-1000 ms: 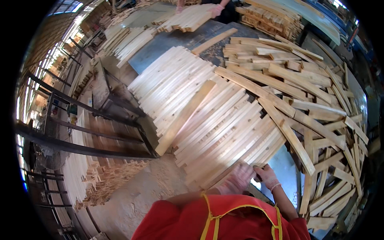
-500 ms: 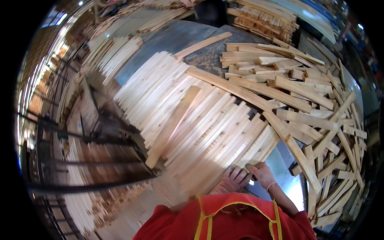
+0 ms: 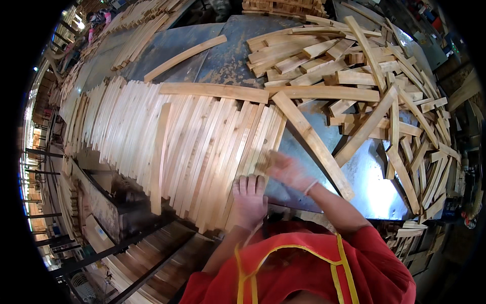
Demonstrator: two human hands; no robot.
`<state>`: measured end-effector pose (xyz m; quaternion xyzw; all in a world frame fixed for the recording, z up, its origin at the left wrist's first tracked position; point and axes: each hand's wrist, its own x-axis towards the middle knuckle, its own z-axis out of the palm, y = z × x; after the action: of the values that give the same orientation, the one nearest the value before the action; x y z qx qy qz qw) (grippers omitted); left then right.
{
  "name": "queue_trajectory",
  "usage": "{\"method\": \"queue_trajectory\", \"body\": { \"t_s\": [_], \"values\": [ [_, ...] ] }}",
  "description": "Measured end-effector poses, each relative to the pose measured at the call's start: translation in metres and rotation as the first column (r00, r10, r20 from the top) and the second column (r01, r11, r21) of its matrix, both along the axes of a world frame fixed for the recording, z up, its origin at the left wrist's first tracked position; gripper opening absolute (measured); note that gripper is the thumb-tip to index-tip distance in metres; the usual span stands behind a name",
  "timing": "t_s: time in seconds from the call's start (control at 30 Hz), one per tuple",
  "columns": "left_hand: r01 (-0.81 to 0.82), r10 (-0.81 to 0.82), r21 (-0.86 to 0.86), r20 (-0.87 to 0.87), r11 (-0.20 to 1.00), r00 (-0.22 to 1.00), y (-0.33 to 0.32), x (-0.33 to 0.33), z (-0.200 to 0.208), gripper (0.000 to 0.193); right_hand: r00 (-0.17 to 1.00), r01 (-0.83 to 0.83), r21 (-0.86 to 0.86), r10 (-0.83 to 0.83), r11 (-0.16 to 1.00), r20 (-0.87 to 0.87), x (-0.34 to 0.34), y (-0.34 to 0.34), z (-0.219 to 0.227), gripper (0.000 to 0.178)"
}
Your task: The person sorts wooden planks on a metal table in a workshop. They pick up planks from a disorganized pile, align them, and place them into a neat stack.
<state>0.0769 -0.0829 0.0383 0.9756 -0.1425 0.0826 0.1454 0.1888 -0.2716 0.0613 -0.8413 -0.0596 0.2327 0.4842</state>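
Note:
My left hand (image 3: 249,201), in a thin pale glove, rests on the near ends of the wooden strips (image 3: 202,147) at the right end of the row. Its fingers lie straight, side by side. My right hand (image 3: 289,173), gloved too, reaches over the row's right edge; its fingers are smeared by motion, so their grip is hidden. The strips lie close together, long sides touching, their near ends uneven. One loose strip (image 3: 160,157) lies on top of the row, and another strip (image 3: 215,91) lies across the far ends.
A jumbled heap of wooden pieces (image 3: 324,76) covers the right side of the metal table (image 3: 304,147). One long piece (image 3: 314,144) slants close to my right hand. Another strip (image 3: 185,57) lies beyond the row. Dark metal bars (image 3: 147,238) stand at the lower left.
My view has turned and shifted, so the row now runs more across the picture. My hands, close together before, are apart: the right has moved farther over the row's right edge.

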Motion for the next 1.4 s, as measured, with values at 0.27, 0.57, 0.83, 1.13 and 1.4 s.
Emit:
{"method": "queue_trajectory", "body": {
  "t_s": [0.27, 0.57, 0.83, 1.13, 1.4],
  "values": [
    [0.013, -0.008, 0.031, -0.140, 0.999, 0.990, 0.021, -0.008, 0.009, 0.081, 0.976, 0.219, -0.548, -0.188, 0.807, 0.113, 0.004, -0.109, -0.037, 0.107],
    [-0.926, 0.952, -0.348, -0.208, 0.144, 0.226, 0.146, -0.101, -0.036, 0.092, 0.957, -0.075, -0.204, 0.013, 0.976, -0.289, -0.041, -0.034, -0.059, 0.088],
    [-0.894, 0.258, -0.424, -0.888, -0.142, 0.380, 0.135, -0.177, -0.040, 0.056, 0.997, 0.060, -0.139, -0.067, 0.988, -0.043, -0.002, -0.055, -0.024, 0.081],
    [-0.734, 0.481, -0.125, -0.681, 0.668, 0.553, 0.071, 0.036, 0.011, 0.087, 0.969, -0.202, -0.520, 0.245, 0.830, 0.015, 0.036, -0.059, -0.040, 0.094],
    [-0.618, 0.359, -0.142, -0.705, 0.773, 0.611, 0.030, 0.078, 0.003, 0.102, 0.878, 0.461, 0.040, -0.448, 0.887, -0.170, -0.022, -0.054, -0.042, 0.083]
  ]
}}
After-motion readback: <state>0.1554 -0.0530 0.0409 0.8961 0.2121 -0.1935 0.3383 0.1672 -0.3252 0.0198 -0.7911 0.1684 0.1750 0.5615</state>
